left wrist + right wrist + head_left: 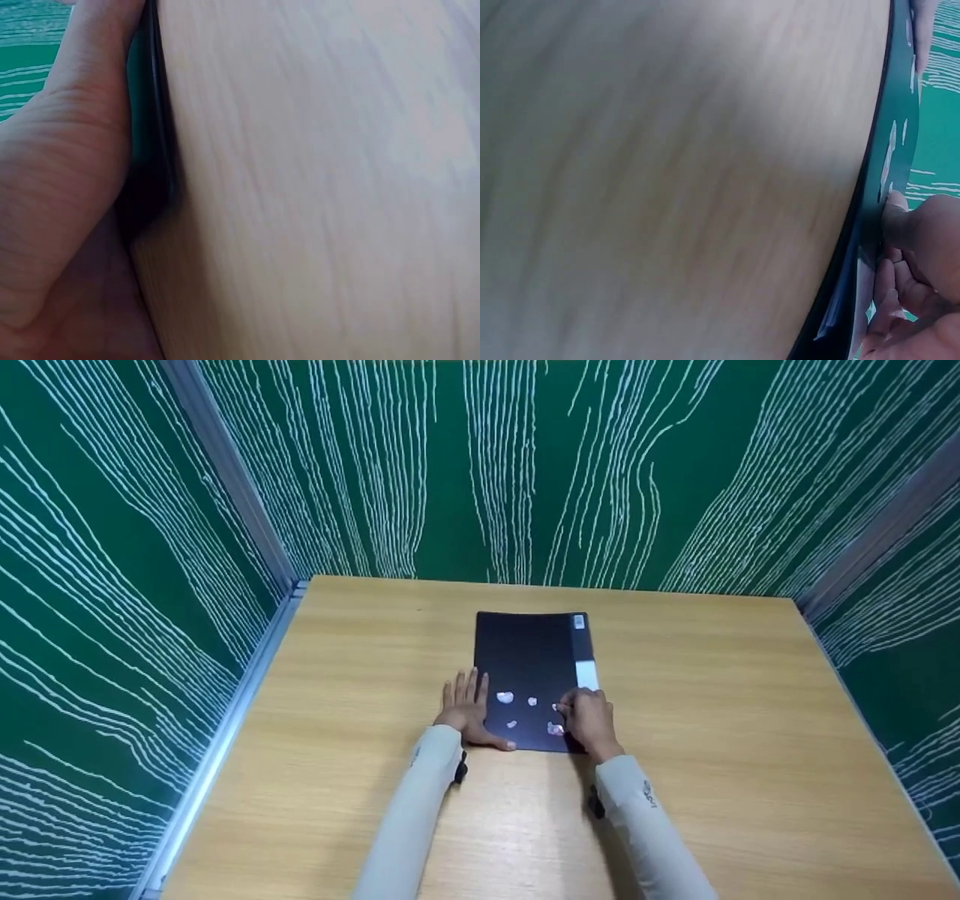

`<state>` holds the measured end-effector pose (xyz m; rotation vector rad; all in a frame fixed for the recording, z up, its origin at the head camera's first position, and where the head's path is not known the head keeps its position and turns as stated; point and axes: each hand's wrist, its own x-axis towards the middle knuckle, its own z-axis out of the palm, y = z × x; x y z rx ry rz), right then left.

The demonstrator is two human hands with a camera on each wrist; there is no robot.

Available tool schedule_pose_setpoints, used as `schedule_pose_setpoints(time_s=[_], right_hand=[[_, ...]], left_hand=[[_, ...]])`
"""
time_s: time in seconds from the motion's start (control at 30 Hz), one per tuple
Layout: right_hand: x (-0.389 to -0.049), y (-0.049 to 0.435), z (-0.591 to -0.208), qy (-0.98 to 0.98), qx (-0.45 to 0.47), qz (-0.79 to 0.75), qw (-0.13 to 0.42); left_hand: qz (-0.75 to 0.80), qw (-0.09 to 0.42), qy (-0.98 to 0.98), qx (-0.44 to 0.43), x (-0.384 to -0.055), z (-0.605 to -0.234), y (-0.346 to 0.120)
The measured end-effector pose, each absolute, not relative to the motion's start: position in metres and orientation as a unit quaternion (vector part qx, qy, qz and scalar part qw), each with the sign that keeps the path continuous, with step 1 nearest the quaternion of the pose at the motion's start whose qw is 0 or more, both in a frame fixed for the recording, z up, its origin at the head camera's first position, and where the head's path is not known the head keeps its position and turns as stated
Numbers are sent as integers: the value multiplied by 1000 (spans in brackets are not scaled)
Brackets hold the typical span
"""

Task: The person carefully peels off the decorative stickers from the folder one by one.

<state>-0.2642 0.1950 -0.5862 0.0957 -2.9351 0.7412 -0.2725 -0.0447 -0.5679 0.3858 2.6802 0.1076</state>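
A black folder [525,649] lies on the wooden table, its glossy cover dotted with several small, shiny whitish scraps, among them a larger scrap [505,697] at the left. My left hand [465,712] presses on the folder's left edge with fingers straight and spread, the thumb along its near-left corner. Over the right side my right hand [591,720] has curled fingers, thumb and fingertips pinching at a tiny whitish scrap [556,706]. Just below those fingertips sits another shiny scrap [556,729]. In the right wrist view, the thumb tip [895,201] is right at the folder's surface.
A barcode label [578,622] marks the folder's far right corner, and a white strip [586,675] shows along its right edge. Wooden table [360,660] surrounds the folder. Green walls [450,472] with white lines stand behind and at both sides.
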Motion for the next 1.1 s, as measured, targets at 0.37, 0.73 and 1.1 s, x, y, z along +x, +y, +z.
schedule_pose_setpoints(time_s=[0.37, 0.73, 1.1], right_hand=[[-265, 196, -588, -959, 39, 274, 64], [-266, 196, -582, -959, 42, 274, 62], [-265, 196, -586, -961, 34, 273, 34]], left_hand=[[59, 225, 963, 134, -275, -568, -47], [67, 212, 965, 142, -274, -567, -47], [64, 219, 963, 146, -272, -569, -49]])
